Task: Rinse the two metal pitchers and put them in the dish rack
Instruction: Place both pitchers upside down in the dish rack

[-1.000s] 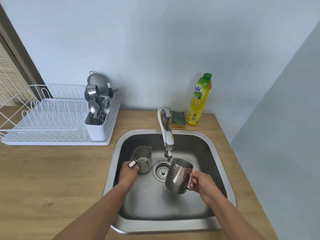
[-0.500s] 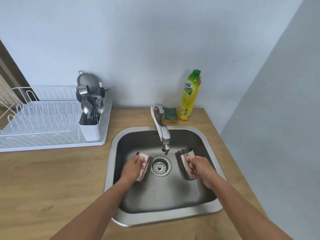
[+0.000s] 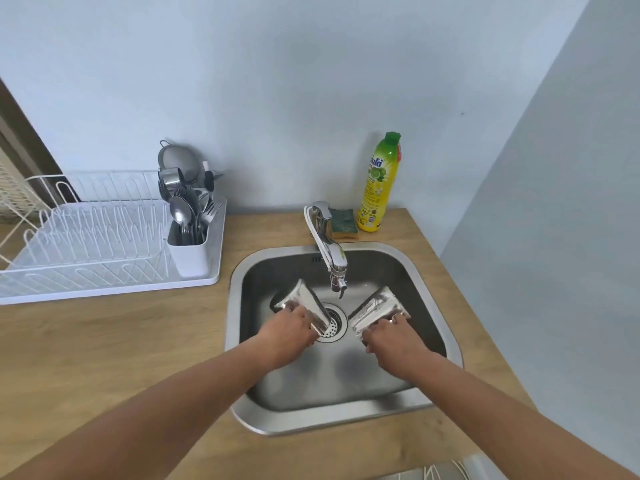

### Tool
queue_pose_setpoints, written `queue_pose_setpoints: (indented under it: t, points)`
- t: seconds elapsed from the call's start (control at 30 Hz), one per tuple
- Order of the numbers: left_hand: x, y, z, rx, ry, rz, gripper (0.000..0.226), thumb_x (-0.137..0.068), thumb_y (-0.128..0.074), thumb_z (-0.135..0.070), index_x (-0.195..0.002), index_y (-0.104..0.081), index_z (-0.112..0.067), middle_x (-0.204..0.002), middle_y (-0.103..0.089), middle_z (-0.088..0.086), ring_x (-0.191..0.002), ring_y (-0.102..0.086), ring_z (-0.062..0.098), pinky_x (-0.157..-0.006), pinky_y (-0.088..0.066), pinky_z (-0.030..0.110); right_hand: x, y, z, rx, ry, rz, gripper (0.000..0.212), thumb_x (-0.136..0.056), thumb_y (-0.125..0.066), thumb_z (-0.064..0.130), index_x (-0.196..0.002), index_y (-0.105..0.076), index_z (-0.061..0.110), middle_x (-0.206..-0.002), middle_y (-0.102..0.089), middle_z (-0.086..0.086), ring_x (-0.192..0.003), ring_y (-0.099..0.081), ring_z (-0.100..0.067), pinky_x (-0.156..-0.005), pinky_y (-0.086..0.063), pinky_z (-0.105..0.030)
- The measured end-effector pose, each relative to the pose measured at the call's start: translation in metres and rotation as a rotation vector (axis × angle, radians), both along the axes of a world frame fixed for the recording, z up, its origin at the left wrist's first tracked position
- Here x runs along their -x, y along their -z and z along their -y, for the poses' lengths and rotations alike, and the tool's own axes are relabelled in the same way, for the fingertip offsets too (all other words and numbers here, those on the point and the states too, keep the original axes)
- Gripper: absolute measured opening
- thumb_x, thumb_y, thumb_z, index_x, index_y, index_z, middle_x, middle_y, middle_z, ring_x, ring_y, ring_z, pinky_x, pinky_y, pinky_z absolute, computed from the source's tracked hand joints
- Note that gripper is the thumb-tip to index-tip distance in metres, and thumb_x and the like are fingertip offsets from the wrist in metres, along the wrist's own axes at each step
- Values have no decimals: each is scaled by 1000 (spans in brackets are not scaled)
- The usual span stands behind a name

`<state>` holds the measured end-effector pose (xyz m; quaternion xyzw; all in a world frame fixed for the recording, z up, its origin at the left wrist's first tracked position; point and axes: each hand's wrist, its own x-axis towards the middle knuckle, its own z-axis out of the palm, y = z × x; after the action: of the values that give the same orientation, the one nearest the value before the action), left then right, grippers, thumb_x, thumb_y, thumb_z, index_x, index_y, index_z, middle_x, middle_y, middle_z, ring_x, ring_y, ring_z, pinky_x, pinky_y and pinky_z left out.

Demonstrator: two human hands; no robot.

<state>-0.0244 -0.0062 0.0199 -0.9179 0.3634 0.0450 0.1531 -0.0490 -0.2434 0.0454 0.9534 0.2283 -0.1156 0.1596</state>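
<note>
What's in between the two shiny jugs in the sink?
In the head view, the round drain lies between the left pitcher and the right pitcher, with the faucet tip hanging above it.

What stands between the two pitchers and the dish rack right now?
Nothing visible. The left hand holds the left pitcher and the right hand the right pitcher, tipped over the sink; only bare counter lies before the dish rack. The full cutlery holder occupies the rack's sink-side end.
</note>
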Motion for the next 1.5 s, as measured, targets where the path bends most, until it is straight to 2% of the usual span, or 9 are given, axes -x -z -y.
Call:
queue_pose_setpoints:
  t: [0.3, 0.67, 0.73, 0.8, 0.93, 1.07, 1.17, 1.27, 1.5]
  points:
    - [25, 0, 8, -230, 177, 56, 29, -97, -46, -11, -117, -66, -13, -120, -66, 12, -113, -50, 33, -92, -45, 46, 23, 11, -11, 201, -211, 49, 33, -89, -50, 3, -120, -60, 8, -117, -68, -10, -110, -60, -29, -102, -32, -50]
    - [41, -10, 10, -195, 93, 44, 30, -98, -46, -15, -122, -64, -15, -120, -67, 10, -114, -50, 32, -94, -46, 47, 33, -4, -9, 194, -218, 22, 30, -91, -53, 8, -119, -60, 12, -118, -68, -10, -113, -60, -28, -103, -32, -48]
    - [43, -13, 7, -61, -14, -1, 29, -99, -46, -18, -122, -63, -20, -122, -66, 5, -116, -49, 29, -94, -46, 44, 30, -8, -3, 31, -98, -16, 25, -94, -52, 14, -117, -63, 16, -120, -68, -8, -116, -59, -26, -104, -31, -45]
    - [47, -17, 4, 179, -187, -37, 25, -99, -46, -22, -114, -66, -27, -117, -67, 0, -110, -51, 25, -87, -49, 39, 29, -16, 4, -328, 151, -55, 21, -95, -51, 19, -108, -67, 19, -115, -70, -5, -111, -61, -27, -101, -38, -39]
    - [65, -34, 1, 1072, -740, -235, 21, -96, -53, -25, -81, -68, -24, -83, -67, -2, -80, -58, 17, -67, -44, 29, 33, -29, 23, -1178, 686, -58, 21, -91, -61, 20, -76, -73, 12, -71, -74, -2, -71, -65, -22, -74, -53, -36]
    - [91, -51, -1, 1724, -1011, -398, 20, -96, -54, -15, -85, -69, -10, -63, -58, -5, -66, -52, 17, -71, -46, 32, 45, -35, 40, -1723, 982, -299, 19, -96, -60, 18, -90, -74, 7, -73, -72, -5, -74, -60, -17, -76, -52, -38]
    - [109, -56, -6, 1869, -1006, -449, 21, -100, -50, -14, -90, -66, -4, -59, -53, -3, -68, -48, 19, -75, -49, 37, 56, -34, 45, -1792, 998, -485, 19, -100, -55, 23, -94, -69, 10, -72, -66, -4, -81, -60, -21, -95, -48, -55]
    - [123, -65, -17, 1945, -957, -475, 22, -102, -46, -12, -92, -65, -9, -64, -52, 0, -67, -48, 15, -79, -51, 36, 66, -46, 41, -1797, 963, -566, 19, -100, -53, 22, -93, -66, 10, -70, -65, -3, -81, -61, -22, -100, -44, -61]
    - [148, -106, -74, 1988, -864, -456, 18, -103, -45, -12, -102, -63, -10, -70, -53, 4, -65, -52, 11, -73, -59, 33, 94, -102, 6, -1674, 776, -680, 20, -99, -54, 20, -89, -65, 5, -73, -64, -10, -79, -59, -25, -84, -51, -49]
